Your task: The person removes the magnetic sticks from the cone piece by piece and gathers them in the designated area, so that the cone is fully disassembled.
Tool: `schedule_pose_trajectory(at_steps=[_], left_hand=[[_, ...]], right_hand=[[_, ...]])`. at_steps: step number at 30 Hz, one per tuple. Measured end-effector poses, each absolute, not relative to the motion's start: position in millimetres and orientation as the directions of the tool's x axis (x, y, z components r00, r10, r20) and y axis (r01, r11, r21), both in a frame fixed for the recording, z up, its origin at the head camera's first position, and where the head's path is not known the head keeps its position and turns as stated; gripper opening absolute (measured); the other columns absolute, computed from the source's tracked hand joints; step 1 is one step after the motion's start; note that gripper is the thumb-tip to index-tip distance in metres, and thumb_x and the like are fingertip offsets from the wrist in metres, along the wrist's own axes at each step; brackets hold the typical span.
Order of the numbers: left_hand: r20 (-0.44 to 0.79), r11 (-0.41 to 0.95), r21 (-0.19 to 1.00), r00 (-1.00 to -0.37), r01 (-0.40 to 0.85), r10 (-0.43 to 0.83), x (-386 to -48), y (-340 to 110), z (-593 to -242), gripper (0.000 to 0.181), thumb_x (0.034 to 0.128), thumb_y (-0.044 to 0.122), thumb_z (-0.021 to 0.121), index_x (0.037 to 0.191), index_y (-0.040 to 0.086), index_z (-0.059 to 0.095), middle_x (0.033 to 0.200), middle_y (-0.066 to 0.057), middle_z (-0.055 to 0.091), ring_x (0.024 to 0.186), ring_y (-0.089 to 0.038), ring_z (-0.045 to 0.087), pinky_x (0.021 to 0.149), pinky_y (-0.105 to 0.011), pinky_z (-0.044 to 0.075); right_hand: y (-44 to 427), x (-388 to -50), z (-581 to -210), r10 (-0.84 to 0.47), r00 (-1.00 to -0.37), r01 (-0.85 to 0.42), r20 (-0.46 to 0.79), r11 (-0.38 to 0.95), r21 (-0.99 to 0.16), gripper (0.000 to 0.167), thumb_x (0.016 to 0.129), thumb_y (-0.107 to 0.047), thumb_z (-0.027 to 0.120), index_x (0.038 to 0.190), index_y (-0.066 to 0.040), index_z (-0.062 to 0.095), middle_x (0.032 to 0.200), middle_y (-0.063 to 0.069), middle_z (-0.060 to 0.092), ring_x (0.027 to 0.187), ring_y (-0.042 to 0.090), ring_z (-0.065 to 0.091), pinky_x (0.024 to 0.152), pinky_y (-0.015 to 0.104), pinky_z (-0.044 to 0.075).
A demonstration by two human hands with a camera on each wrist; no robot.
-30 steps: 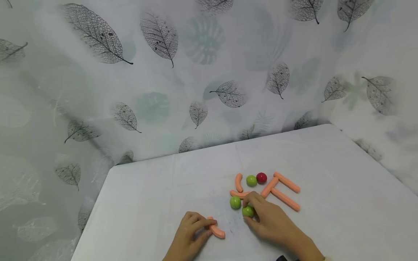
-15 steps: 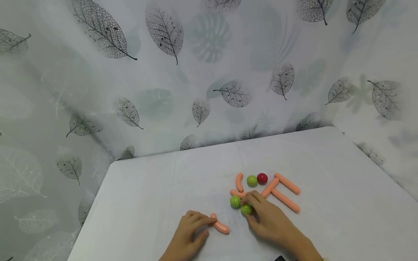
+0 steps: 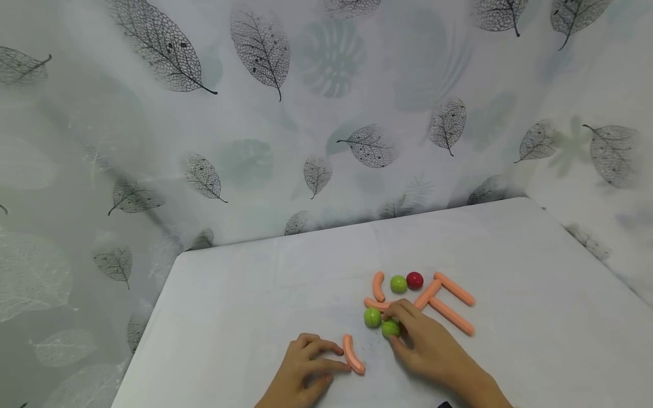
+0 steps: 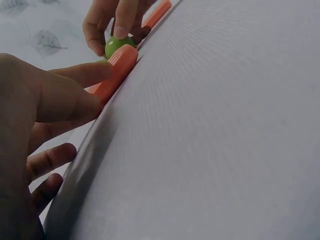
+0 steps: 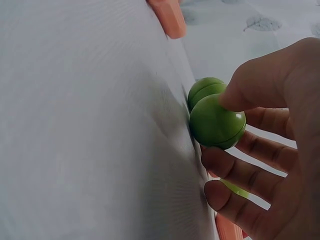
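In the head view my left hand (image 3: 308, 368) reaches in from the front edge with extended fingers. Its fingertips touch the left side of a short curved orange sausage-like piece (image 3: 353, 356); the left wrist view shows the same piece (image 4: 117, 72) beside them. To the right, my right hand (image 3: 428, 348) pinches a green ball (image 3: 390, 328) between thumb and fingers, on the white surface. A seam line runs round this ball (image 5: 217, 121) in the right wrist view. Just left of it lies a second seamed green ball (image 3: 372, 317).
Behind the hands are two curved orange pieces, one upright (image 3: 378, 286) and one sideways (image 3: 376, 304), partly hidden. A third green ball (image 3: 398, 284) sits beside a red ball (image 3: 415, 280). Three straight orange sticks (image 3: 451, 315) join at the right. A leaf-patterned curtain (image 3: 311, 113) borders the table.
The curved orange piece near my left hand has shifted right and turned steeper; the left fingers have spread from gripping it to touching its side. The right-hand ball has moved closer to its neighbour.
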State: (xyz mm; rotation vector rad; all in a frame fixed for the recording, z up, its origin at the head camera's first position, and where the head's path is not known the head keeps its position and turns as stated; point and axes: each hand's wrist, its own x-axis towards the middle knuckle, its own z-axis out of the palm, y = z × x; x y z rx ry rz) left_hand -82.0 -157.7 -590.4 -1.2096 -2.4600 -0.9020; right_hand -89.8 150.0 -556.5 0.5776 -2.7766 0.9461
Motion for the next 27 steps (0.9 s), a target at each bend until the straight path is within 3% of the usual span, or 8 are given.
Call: schedule_pose_trajectory(at_steps=[9,17,27], left_hand=[[0.415,0.537,0.337,-0.634,0.774,0.653,-74,-150,-598,0.063,0.0856,0.022,0.076,0.139,0.050,0.061,0.138,0.017,0.056,0.120,-0.008,0.045,0.083,-0.030,0.037],[0.433,0.563,0.225,-0.599,0.795,0.674,-66,-148,-599,0.066,0.0875,0.031,0.074,0.147,0.048,0.053,0.150,0.016,0.053,0.115,-0.006,0.043,0.083,-0.030,0.039],[0.404,0.575,0.223,-0.612,0.787,0.680,-63,-148,-595,0.065,0.0912,0.033,0.072,0.150,0.049,0.050,0.151,0.015,0.051,0.117,-0.007,0.042,0.085,-0.031,0.038]], right_hand=[[155,-84,-556,-0.323,-0.908,-0.418,0.265,0.713,-0.563,0.033,0.088,-0.013,0.078,0.115,-0.025,0.063,0.124,-0.017,0.059,0.092,-0.006,0.054,0.081,0.019,0.055],[154,-78,-556,-0.337,-0.892,-0.451,0.302,0.714,-0.535,0.035,0.086,-0.013,0.081,0.115,-0.024,0.064,0.125,-0.017,0.059,0.094,-0.007,0.056,0.082,0.019,0.056],[155,-77,-552,-0.337,-0.881,-0.469,0.333,0.720,-0.511,0.037,0.084,-0.015,0.083,0.116,-0.025,0.066,0.126,-0.018,0.059,0.095,-0.007,0.056,0.083,0.019,0.055]])
